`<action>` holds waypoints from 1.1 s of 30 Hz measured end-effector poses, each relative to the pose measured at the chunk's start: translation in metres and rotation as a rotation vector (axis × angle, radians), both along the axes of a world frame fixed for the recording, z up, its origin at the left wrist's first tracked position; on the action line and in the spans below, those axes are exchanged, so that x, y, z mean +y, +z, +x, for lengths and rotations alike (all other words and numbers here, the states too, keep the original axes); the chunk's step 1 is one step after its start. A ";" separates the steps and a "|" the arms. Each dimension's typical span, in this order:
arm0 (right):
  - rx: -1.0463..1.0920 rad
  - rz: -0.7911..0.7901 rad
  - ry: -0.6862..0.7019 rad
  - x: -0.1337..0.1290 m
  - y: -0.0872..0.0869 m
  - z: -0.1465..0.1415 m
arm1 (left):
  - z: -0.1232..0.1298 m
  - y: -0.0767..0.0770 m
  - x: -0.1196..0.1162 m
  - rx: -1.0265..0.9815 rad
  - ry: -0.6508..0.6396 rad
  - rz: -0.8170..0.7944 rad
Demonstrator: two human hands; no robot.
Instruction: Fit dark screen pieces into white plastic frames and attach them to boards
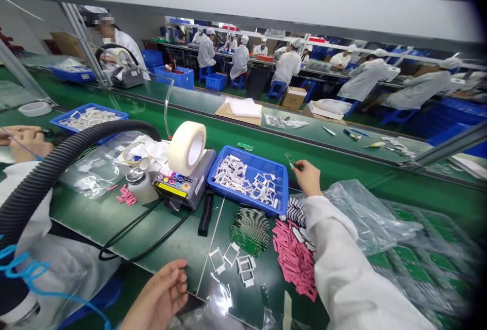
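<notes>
My right hand (309,177) reaches past the blue tray's right end and pinches a small circuit board (289,159) between thumb and fingertips. The blue tray (249,200) holds many white plastic frames (232,172). My left hand (167,289) is over the bench's front edge, open with loosely curled fingers and nothing in it. Nearest to it are several loose white frames (231,255). Behind those lies a row of green circuit boards (250,228) packed on edge. A pile of pink strips (293,259) is beside my right sleeve.
A tape dispenser (180,188) with a tape roll (186,147) on top stands left of the tray. A black hose (76,139) arches across the left. Clear plastic trays of green boards (414,254) lie at right. A co-worker's hands (30,142) are at far left.
</notes>
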State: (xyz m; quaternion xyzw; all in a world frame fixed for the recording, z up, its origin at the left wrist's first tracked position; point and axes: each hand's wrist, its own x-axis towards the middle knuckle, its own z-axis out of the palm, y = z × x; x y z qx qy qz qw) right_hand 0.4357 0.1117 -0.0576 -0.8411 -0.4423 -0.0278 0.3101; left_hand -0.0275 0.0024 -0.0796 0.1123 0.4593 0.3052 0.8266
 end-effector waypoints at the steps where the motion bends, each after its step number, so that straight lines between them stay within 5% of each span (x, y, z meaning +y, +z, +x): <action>1: 0.010 -0.031 -0.009 0.004 -0.008 0.004 | 0.000 0.000 0.000 0.004 0.012 -0.005; 5: 0.039 -0.096 -0.029 0.004 -0.017 0.003 | 0.002 0.000 0.001 0.005 0.054 -0.020; 9: 0.023 -0.043 0.017 -0.019 0.005 -0.026 | 0.001 -0.003 0.000 0.007 0.052 -0.022; 12: 0.053 -0.041 0.225 -0.064 0.023 -0.081 | 0.002 -0.005 -0.002 -0.018 0.017 -0.013; 16: 0.097 -0.239 0.700 -0.129 0.024 -0.178 | 0.010 -0.005 -0.005 -0.023 -0.024 -0.012; 20: -0.190 -0.429 0.687 -0.148 -0.002 -0.241 | 0.019 -0.002 -0.008 -0.058 -0.087 0.017; 23: -0.251 -0.430 0.633 -0.141 -0.018 -0.251 | 0.021 0.000 -0.009 -0.095 -0.116 0.049; 27: -0.249 -0.367 0.639 -0.142 -0.008 -0.254 | 0.018 0.005 -0.011 -0.130 -0.164 0.089; 33: 0.042 -0.120 0.971 -0.161 0.018 -0.286 | 0.015 0.012 -0.015 -0.219 -0.167 0.157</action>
